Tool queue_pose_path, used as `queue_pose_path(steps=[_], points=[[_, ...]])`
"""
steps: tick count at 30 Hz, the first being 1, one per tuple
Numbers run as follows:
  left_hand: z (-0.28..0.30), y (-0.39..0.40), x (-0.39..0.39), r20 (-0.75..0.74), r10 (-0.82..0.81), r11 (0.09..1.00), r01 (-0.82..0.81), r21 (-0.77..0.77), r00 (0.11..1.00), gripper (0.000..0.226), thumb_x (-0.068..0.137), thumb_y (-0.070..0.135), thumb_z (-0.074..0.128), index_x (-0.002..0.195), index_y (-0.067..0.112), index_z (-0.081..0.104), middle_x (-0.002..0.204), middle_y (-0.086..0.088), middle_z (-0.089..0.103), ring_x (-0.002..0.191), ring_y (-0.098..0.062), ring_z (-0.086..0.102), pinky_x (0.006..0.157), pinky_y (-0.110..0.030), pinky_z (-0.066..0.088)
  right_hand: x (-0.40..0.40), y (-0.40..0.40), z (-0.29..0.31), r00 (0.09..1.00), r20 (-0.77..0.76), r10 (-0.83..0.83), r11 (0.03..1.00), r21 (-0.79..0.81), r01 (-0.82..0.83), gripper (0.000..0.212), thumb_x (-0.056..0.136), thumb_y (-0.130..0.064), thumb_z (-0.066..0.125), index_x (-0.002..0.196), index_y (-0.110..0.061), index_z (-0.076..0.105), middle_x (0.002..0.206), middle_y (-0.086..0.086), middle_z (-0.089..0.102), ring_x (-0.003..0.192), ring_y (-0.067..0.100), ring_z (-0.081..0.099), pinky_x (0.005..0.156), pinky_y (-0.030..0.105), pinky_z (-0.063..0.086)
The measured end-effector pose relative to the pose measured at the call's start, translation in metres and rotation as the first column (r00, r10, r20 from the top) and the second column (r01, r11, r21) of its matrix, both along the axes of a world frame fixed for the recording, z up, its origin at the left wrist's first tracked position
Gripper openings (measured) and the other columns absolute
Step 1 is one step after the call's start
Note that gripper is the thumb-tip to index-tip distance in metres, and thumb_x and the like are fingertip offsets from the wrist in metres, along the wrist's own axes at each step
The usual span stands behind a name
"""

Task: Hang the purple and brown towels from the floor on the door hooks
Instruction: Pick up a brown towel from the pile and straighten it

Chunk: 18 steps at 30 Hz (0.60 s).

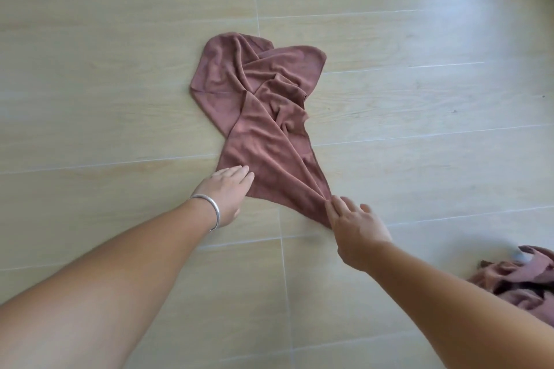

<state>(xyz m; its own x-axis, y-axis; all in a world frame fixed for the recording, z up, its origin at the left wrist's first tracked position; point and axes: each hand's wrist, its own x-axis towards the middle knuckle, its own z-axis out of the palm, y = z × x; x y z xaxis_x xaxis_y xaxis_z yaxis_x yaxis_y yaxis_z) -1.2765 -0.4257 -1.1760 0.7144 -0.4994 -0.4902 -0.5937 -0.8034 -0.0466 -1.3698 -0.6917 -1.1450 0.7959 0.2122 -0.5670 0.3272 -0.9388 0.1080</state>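
Brown towel [263, 117] lies crumpled on the floor [105, 54], so I'm going for its near corners: left hand [227, 192] flat on one, right hand [353, 225] pinching the other, ready to lift.

Brown towel [263, 117] crumpled on the floor.

The cloth lies rumpled and partly folded over itself on pale wood-look tiles, broad at its far end and narrowing to a gathered corner at its near right. Its near edge is flat. A second heap of similar brownish cloth [521, 278] lies at the near right edge, well apart.
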Motion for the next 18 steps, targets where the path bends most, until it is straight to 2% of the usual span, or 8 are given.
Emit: queue_pose_path(steps=[2,4,7,10,12,16,18], points=[[-0.018,-0.001,0.007,-0.001,0.027,0.999,-0.027,0.024,1.000,0.083,0.086,0.028,0.056,0.152,0.009,0.008,0.161,-0.009,0.005,0.148,-0.021,0.008,0.120,-0.033,0.009,0.004,-0.001,-0.016,1.000,0.004,0.004,1.000,-0.027,-0.004,0.083,0.081,-0.023,0.059,0.148,-0.007,0.013,0.145,0.006,0.027,0.132,0.022,0.029,0.101,0.036,0.036],[-0.028,-0.001,0.011,0.002,0.056,0.998,-0.056,0.042,0.998,0.088,0.083,0.030,0.058,0.152,0.009,0.007,0.161,-0.009,0.002,0.148,-0.021,0.006,0.120,-0.034,0.010,0.006,-0.001,-0.028,1.000,-0.007,-0.010,0.998,-0.061,0.009,0.086,0.083,-0.024,0.058,0.150,-0.004,0.007,0.152,0.009,0.018,0.137,0.024,0.023,0.104,0.038,0.034],[-0.037,-0.001,0.017,0.054,0.067,0.997,-0.068,0.023,0.996,0.082,0.083,0.024,0.057,0.152,0.012,0.013,0.161,-0.005,0.007,0.147,-0.018,0.012,0.116,-0.033,0.021,0.005,0.005,-0.039,1.000,0.007,-0.030,0.994,-0.104,0.030,0.082,0.088,-0.021,0.050,0.150,0.003,0.001,0.155,0.015,0.007,0.139,0.028,0.021,0.102,0.040,0.036],[-0.040,-0.001,0.026,0.117,0.030,0.999,-0.028,-0.021,0.993,0.057,0.096,0.012,0.039,0.150,0.016,0.022,0.159,-0.002,0.018,0.143,-0.016,0.023,0.103,-0.035,0.040,0.007,0.016,-0.048,0.998,0.050,-0.044,0.991,-0.121,0.050,0.059,0.095,-0.010,0.029,0.147,0.009,0.009,0.152,0.025,0.015,0.131,0.033,0.032,0.094,0.040,0.039],[-0.039,-0.002,0.032,0.140,0.003,1.000,0.000,-0.024,0.990,0.048,0.100,0.012,0.029,0.148,0.015,0.028,0.156,-0.003,0.025,0.139,-0.018,0.032,0.097,-0.038,0.046,0.012,0.019,-0.052,0.996,0.078,-0.043,0.990,-0.133,0.053,0.053,0.095,-0.005,0.024,0.145,0.011,0.015,0.148,0.029,0.022,0.123,0.034,0.040,0.089,0.040,0.040],[-0.036,-0.003,0.033,0.181,-0.006,1.000,0.010,-0.021,0.983,0.043,0.100,0.011,0.030,0.142,0.017,0.036,0.149,-0.002,0.037,0.121,-0.024,0.048,0.087,-0.038,0.049,0.021,0.016,-0.052,0.992,0.119,-0.035,0.993,-0.110,0.048,0.047,0.094,-0.003,0.024,0.140,0.006,0.029,0.136,0.021,0.041,0.107,0.030,0.054,0.081,0.036,0.040],[-0.031,-0.001,0.031,0.218,-0.028,1.000,0.024,0.019,0.976,0.034,0.097,0.010,0.035,0.128,0.020,0.046,0.132,0.000,0.052,0.110,-0.023,0.053,0.084,-0.037,0.044,0.023,0.012,-0.048,0.991,0.126,-0.051,0.995,-0.079,0.061,0.042,0.095,-0.005,0.026,0.135,-0.001,0.037,0.126,0.013,0.048,0.104,0.027,0.056,0.078,0.034,0.038]])
